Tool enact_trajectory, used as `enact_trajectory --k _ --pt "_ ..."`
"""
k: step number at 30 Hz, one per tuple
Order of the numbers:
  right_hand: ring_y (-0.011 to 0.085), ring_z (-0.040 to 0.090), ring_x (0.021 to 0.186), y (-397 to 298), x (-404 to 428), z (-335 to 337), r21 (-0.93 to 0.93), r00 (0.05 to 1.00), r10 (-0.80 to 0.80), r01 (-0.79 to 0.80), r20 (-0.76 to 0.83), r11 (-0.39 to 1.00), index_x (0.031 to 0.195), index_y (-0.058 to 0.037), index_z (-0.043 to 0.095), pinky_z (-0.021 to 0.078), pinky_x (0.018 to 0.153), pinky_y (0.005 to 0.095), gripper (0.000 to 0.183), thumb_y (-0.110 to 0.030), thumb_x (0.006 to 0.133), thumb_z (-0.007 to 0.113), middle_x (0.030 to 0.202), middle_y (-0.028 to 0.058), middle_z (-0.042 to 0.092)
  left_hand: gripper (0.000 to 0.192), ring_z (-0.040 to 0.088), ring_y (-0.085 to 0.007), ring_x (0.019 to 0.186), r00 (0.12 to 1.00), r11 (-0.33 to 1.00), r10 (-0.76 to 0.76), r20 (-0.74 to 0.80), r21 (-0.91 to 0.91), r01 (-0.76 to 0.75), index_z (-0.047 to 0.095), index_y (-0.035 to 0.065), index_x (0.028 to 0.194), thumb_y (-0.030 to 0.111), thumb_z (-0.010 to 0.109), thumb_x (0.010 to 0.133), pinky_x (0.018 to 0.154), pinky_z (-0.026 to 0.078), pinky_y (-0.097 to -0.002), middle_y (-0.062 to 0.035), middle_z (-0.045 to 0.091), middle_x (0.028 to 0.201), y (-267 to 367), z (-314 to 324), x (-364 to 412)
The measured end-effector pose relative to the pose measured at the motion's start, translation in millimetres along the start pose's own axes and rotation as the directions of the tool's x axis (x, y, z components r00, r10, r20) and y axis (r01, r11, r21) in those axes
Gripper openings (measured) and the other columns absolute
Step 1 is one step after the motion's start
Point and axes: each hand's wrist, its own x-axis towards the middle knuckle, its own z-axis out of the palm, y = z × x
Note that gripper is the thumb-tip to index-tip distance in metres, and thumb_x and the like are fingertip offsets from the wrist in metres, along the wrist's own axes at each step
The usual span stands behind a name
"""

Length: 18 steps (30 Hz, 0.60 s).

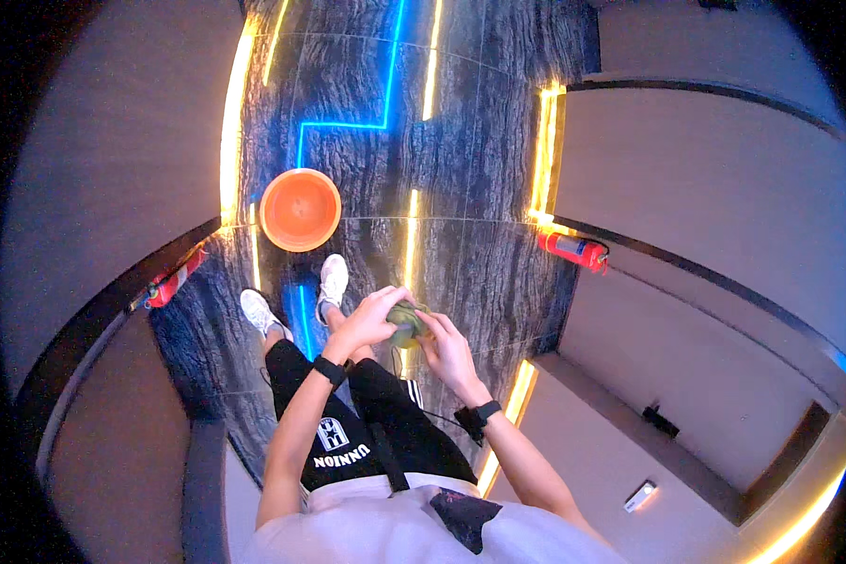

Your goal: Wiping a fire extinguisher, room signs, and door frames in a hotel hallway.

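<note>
Both my hands are in front of me, a little right of my feet, on a bunched green cloth (407, 323). My left hand (372, 319) grips its left side, with the fingers curled over the top. From the right, my right hand (445, 345) pinches the cloth with thumb and fingers. Each wrist wears a black band. An orange plastic basin (300, 210) stands on the floor just ahead of my white shoes; no contents can be made out in it.
Red fire extinguishers stand by the left wall (176, 278) and the right wall (572, 252). The dark, veined floor (465, 155) mirrors yellow and blue light strips. Walls with dark lower edges border the passage on both sides.
</note>
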Motion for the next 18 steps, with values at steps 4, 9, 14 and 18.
enact_trajectory --k 4,9,14,18 --pt "0.0284 0.078 0.093 29 41 20 0.07 0.993 0.094 -0.099 0.077 0.993 0.154 -0.0082 0.062 0.0637 0.084 0.0392 0.057 -0.003 0.099 0.076 0.139 0.0178 0.071 0.045 0.071 -0.0434 0.12 0.999 1.0 -0.006 -0.046 -0.004 0.005 0.062 0.0049 0.122 -0.003 0.078 0.08 0.1 0.057 -0.049 -0.0205 0.072 0.119 -45 -4 15" --pt "0.0356 0.076 0.103 41 129 82 0.109 0.971 0.147 -0.17 0.189 0.979 0.156 -0.0112 0.057 0.0618 0.093 0.0471 0.055 -0.021 0.105 0.076 0.142 0.0196 0.07 0.055 0.067 -0.0515 0.122 0.959 0.993 -0.082 -0.272 0.057 0.101 0.061 0.0065 0.13 -0.007 0.076 0.078 0.101 0.055 -0.0539 -0.0262 0.072 0.122 -140 -58 17" --pt "0.0445 0.069 0.123 107 240 191 0.008 0.974 -0.028 0.027 0.226 1.0 0.157 -0.0115 0.055 0.0585 0.105 0.0525 0.054 -0.023 0.107 0.072 0.139 0.024 0.068 0.075 0.073 -0.0395 0.129 0.709 0.857 -0.358 -0.608 0.089 0.508 0.066 0.0085 0.149 0.005 0.094 0.08 0.112 0.056 -0.0464 -0.0215 0.077 0.133 -287 -121 -15" --pt "0.0459 0.068 0.126 163 325 278 -0.158 0.965 0.091 -0.053 0.245 0.986 0.153 -0.0098 0.055 0.0554 0.107 0.0556 0.059 -0.029 0.102 0.076 0.135 0.0252 0.071 0.056 0.076 -0.0238 0.116 0.63 0.822 -0.546 -0.552 -0.21 0.529 0.074 0.0003 0.134 0.007 0.096 0.083 0.103 0.059 -0.0378 -0.0153 0.08 0.124 -393 -191 -43"
